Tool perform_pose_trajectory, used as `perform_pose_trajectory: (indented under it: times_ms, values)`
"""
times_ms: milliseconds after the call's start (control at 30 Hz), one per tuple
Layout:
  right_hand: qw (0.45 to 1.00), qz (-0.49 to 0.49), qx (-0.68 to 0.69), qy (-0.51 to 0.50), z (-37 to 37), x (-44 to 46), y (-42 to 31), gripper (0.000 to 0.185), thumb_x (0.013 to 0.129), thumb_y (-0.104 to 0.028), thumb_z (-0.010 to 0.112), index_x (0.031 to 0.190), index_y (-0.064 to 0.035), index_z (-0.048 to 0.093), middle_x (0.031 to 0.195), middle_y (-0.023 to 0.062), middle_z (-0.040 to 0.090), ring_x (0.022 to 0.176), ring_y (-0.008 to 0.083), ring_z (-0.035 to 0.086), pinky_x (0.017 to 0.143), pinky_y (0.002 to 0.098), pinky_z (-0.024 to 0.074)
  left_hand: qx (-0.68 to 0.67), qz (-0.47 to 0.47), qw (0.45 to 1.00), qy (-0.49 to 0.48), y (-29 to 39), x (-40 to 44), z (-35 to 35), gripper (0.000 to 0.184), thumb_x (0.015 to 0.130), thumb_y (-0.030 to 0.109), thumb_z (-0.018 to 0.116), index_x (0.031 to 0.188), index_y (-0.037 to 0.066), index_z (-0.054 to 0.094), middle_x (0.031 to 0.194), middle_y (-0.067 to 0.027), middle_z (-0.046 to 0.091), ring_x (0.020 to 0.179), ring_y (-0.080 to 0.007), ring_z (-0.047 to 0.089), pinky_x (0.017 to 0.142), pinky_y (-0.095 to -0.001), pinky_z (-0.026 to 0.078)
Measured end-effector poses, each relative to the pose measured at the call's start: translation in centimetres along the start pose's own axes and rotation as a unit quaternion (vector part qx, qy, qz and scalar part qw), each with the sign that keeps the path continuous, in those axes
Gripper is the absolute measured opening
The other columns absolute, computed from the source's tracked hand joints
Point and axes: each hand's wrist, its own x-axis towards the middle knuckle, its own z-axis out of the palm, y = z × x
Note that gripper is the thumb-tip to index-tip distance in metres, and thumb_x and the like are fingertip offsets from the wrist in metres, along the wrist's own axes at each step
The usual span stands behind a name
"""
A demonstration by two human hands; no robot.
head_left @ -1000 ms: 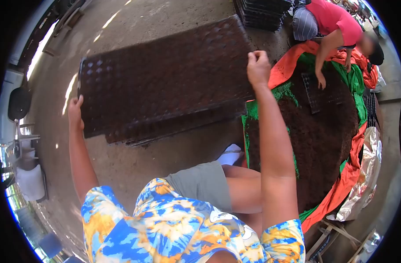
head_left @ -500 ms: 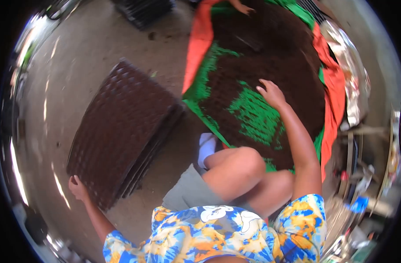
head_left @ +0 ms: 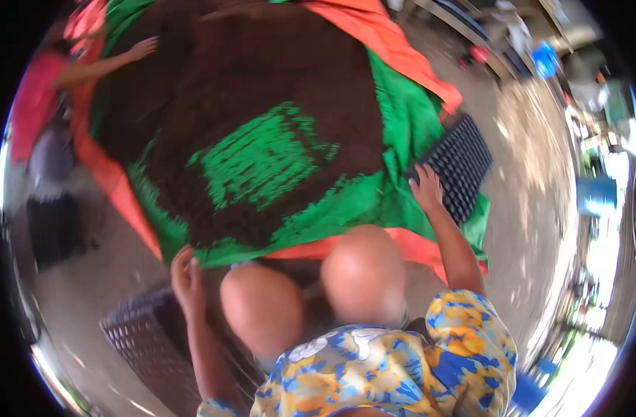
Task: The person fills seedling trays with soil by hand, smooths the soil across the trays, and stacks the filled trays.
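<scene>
My right hand [head_left: 427, 187] lies with its fingers spread on the near left edge of a black cell tray [head_left: 460, 167], at the right side of the green sheet. Beside the near left edge of the sheet, my left hand [head_left: 186, 276] is raised with its fingers apart and nothing in it. Below it, a stack of dark, soil-filled trays [head_left: 148, 333] rests on the floor, partly hidden by my left arm. Dark soil [head_left: 262, 69] covers much of the green sheet [head_left: 408, 118], and a rough bare green patch [head_left: 259, 160] shows in its middle.
At the left, a person in a pink top [head_left: 36, 104] reaches an arm over the soil. A black stack [head_left: 56, 226] stands on the floor near them. Orange cloth [head_left: 116, 184] borders the sheet. Wooden framing and a blue object [head_left: 544, 60] are at the upper right.
My view has swung to the right. My left hand has come off the filled tray, now lying on the stack. My right hand has moved from above the soil to the black cell tray.
</scene>
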Motion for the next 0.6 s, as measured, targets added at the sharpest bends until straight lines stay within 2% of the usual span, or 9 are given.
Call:
perform_pose_trajectory:
  times_ms: [33, 133, 233, 367, 567, 600]
  values:
    - [0.998, 0.058, 0.009, 0.036, 0.5, 0.1, 2.1, 0.059, 0.077, -0.037, 0.060, 0.127, -0.0143, 0.039, 0.133, 0.0096, 0.034, 0.121, 0.0298, 0.034, 0.097, 0.0476, 0.0316, 0.013, 0.007, 1.000, -0.008, -0.5, 0.8, -0.1, 0.023, 0.087, 0.012, 0.051, 0.108, 0.002, 0.054, 0.113, -0.0082, 0.054, 0.100, -0.0152, 0.051, 0.080, -0.0264, 0.041]
    - [0.986, 0.157, 0.044, -0.028, 2.0, -0.3, 6.3, 0.067, 0.074, -0.036, 0.065, 0.131, -0.0167, 0.034, 0.133, 0.0101, 0.032, 0.121, 0.0296, 0.033, 0.096, 0.0479, 0.0325, -0.002, 0.013, 1.000, -0.015, -1.1, 2.8, -0.7, 0.026, 0.089, 0.016, 0.050, 0.110, 0.001, 0.052, 0.113, -0.0077, 0.054, 0.100, -0.0150, 0.050, 0.083, -0.0274, 0.040]
    - [0.994, 0.103, -0.024, -0.030, 1.5, -2.3, 5.5, 0.079, 0.067, -0.039, 0.070, 0.133, -0.0192, 0.032, 0.135, 0.0095, 0.028, 0.122, 0.0309, 0.031, 0.095, 0.0485, 0.0326, 0.002, 0.010, 1.000, -0.007, -0.4, 4.1, -1.4, 0.027, 0.090, 0.016, 0.049, 0.111, -0.002, 0.051, 0.114, -0.0093, 0.053, 0.101, -0.0159, 0.050, 0.089, -0.0287, 0.038]
    - [0.994, 0.084, -0.064, 0.025, 3.5, -2.5, 6.2, 0.070, 0.067, -0.030, 0.072, 0.127, -0.0172, 0.039, 0.128, 0.0063, 0.035, 0.116, 0.0278, 0.036, 0.091, 0.0465, 0.0372, 0.014, 0.026, 1.000, 0.005, 2.2, 5.0, -1.6, 0.028, 0.090, 0.016, 0.047, 0.111, -0.003, 0.051, 0.116, -0.0114, 0.052, 0.106, -0.0178, 0.048, 0.094, -0.0303, 0.035]
    - [0.997, 0.067, 0.022, -0.014, 2.4, -1.6, 7.1, 0.056, 0.066, -0.023, 0.073, 0.114, -0.0109, 0.046, 0.113, 0.0082, 0.045, 0.102, 0.0303, 0.049, 0.083, 0.0419, 0.0440, 0.034, 0.070, 0.997, 0.011, 3.8, 6.1, -1.6, 0.027, 0.090, 0.017, 0.047, 0.108, -0.002, 0.052, 0.115, -0.0127, 0.052, 0.109, -0.0195, 0.047, 0.096, -0.0326, 0.032]
    - [0.997, 0.056, 0.056, -0.006, 1.9, -1.4, 7.6, 0.050, 0.067, -0.018, 0.070, 0.111, -0.0100, 0.047, 0.109, 0.0109, 0.049, 0.100, 0.0319, 0.050, 0.083, 0.0421, 0.0435, 0.047, 0.080, 0.996, 0.011, 4.6, 6.0, -1.4, 0.026, 0.090, 0.017, 0.047, 0.107, -0.002, 0.052, 0.115, -0.0126, 0.052, 0.108, -0.0193, 0.047, 0.096, -0.0325, 0.032]
